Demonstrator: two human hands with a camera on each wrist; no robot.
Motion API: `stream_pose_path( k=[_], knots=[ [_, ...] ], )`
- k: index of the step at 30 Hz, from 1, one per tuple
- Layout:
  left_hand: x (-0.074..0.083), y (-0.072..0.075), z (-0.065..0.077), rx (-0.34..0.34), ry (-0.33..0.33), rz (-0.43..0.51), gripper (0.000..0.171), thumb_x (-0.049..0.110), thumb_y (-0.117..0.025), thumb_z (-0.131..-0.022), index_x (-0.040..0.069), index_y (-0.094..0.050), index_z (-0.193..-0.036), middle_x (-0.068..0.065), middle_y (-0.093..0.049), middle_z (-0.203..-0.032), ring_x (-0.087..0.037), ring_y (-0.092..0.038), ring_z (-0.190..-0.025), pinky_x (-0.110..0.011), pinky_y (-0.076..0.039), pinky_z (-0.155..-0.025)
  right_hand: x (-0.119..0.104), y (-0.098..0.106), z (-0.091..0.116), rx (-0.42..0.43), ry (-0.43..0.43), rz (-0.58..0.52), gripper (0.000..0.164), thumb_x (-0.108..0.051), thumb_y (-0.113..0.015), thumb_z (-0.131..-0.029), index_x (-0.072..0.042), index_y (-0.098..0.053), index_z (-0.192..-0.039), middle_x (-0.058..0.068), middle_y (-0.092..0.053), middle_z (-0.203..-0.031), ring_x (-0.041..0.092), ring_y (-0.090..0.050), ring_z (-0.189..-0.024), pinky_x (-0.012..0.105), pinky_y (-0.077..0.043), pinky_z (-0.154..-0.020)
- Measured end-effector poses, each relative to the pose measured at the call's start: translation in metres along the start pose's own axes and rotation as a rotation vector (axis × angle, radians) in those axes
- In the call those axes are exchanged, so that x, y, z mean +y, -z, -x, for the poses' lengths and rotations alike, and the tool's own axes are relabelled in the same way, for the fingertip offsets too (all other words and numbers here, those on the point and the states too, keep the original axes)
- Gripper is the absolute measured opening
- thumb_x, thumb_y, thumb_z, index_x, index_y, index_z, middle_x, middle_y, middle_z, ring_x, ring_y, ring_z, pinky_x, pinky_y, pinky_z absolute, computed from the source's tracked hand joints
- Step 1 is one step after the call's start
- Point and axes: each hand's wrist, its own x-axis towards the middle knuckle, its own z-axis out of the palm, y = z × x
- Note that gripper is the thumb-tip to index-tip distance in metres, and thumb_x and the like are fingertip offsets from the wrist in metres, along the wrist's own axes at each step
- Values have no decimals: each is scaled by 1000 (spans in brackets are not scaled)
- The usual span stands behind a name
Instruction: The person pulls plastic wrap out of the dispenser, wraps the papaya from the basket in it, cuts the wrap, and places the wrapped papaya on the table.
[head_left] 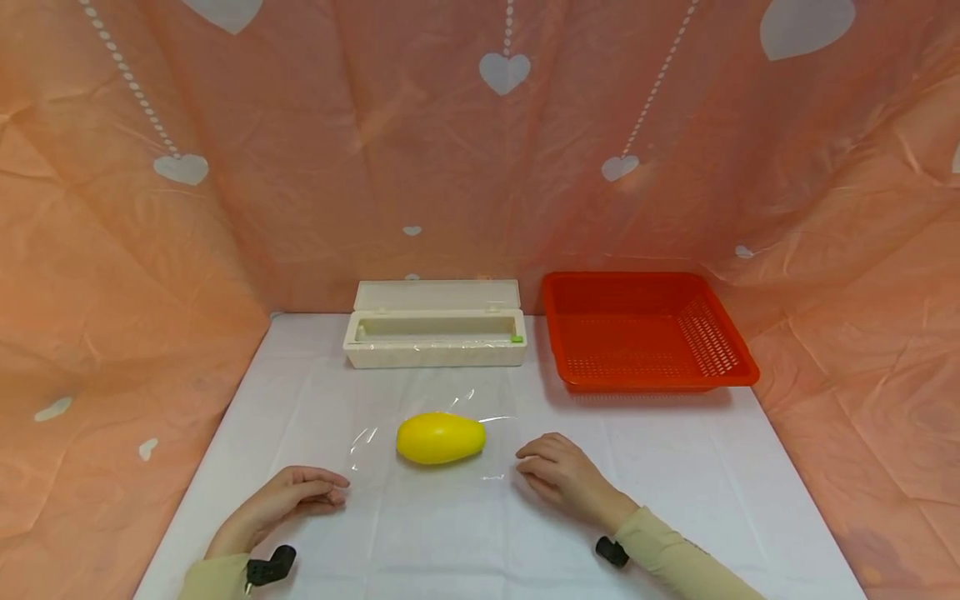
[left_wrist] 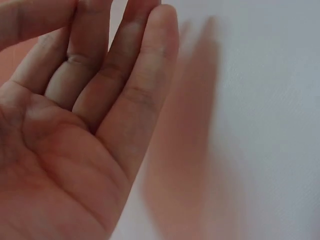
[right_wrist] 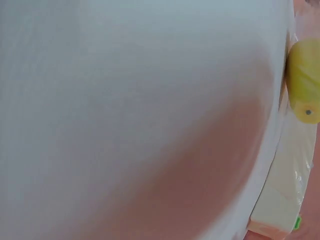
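Left hand (head_left: 281,502) and right hand (head_left: 573,481) flank the yellow fruit (head_left: 440,438), loose, empty; it's likely firm, slippery, best gripped mid-body.

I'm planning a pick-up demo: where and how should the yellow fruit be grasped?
Probably around the rounded middle of the yellow fruit, from above, using the nearer right hand. The fruit lies lengthwise left to right, so gripping across its short width should suit; the tapered right end might slip.
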Motion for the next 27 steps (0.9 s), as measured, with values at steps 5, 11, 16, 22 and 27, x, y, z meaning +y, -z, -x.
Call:
stream_pose_path(
  k=[5,11,16,22,27],
  knots=[
    [1,1,2,-25,-12,12,33,6,-45,-100,-18,-54,-120,-22,-65,-111,-23,-65,-101,-38,-51,-90,1,-2,1,34,-49,4,12,-5,-72,-80,-10,-70,-91,5,-66,-104,20,-59,-99,33,-47,-90],
    [1,-1,1,-13,-82,-102,40,4,-58,-95,-21,-47,-125,-28,-61,-116,-19,-64,-103,-31,-52,-89,3,-5,1,-21,-184,-3,8,-14,-57,-95,-10,-64,-92,5,-62,-120,19,-54,-114,30,-38,-101],
    [2,-7,-4,126,-118,-250,41,5,-68,-88,-18,-55,-119,-26,-65,-109,-18,-67,-94,-24,-54,-80,3,-8,-2,-85,-275,-26,11,-13,-49,-98,-9,-59,-99,0,-53,-136,18,-48,-123,31,-35,-106],
    [1,-14,-12,300,-146,-303,31,7,-72,-85,-15,-64,-105,-22,-69,-97,-16,-67,-84,-24,-55,-75,2,-13,-9,-117,-394,-130,37,-4,-55,-94,-13,-53,-130,-6,-47,-141,12,-50,-116,33,-38,-104],
    [0,-15,-17,371,-190,-249,29,7,-68,-88,-18,-63,-103,-25,-68,-95,-17,-68,-83,-29,-56,-76,5,-20,-14,-123,-474,-253,51,-3,-50,-97,-19,-40,-145,-8,-45,-143,13,-52,-114,36,-38,-105]
  ],
)
